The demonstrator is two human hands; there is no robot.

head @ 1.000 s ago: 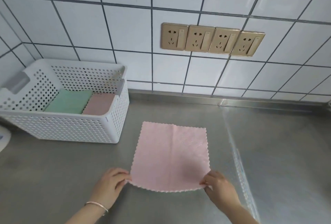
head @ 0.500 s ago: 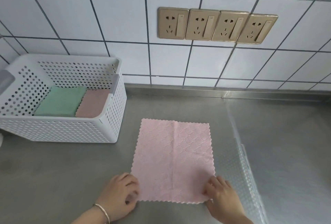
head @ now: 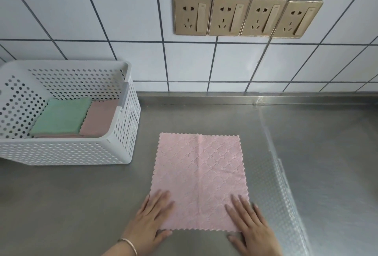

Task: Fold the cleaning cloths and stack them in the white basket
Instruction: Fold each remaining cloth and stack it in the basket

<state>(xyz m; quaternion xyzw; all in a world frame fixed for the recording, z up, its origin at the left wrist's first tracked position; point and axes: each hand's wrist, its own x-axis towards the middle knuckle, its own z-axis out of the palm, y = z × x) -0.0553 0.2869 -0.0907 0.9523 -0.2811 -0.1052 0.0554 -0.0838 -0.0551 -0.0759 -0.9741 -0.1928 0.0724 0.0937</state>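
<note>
Tiled wall (head: pixel 102 20): white squares with dark grout, seen across the upper half of the frame. Four gold-coloured sockets (head: pixel 247 16) are mounted in a row at upper centre-right.

Table (head: pixel 61 204): grey steel surface, filling the lower half of the frame. A clear embossed plastic strip (head: pixel 286 184) is seen running down its right side toward the lower right corner.

White basket (head: pixel 67 153): perforated walls, set at the left of the frame against the wall, well apart from the hands. Inside it a folded green cloth (head: pixel 61 116) is laid to the left, with a folded pink cloth (head: pixel 100 118) just beside it on the right; another pinkish layer is glimpsed under the green one.

Pink cloth (head: pixel 198 178): unfolded and laid flat on the table at lower centre, scalloped edges, a faint crease down the middle. It is placed to the right of the basket, not touching it.

Left hand (head: pixel 149 221): spread flat, fingers straight, pressed onto the cloth's lower left corner, thumb off the cloth's near edge. A thin bracelet (head: pixel 127 244) is worn at the wrist.

Right hand (head: pixel 251 227): likewise spread flat, fingers straight, pressed onto the lower right corner.
</note>
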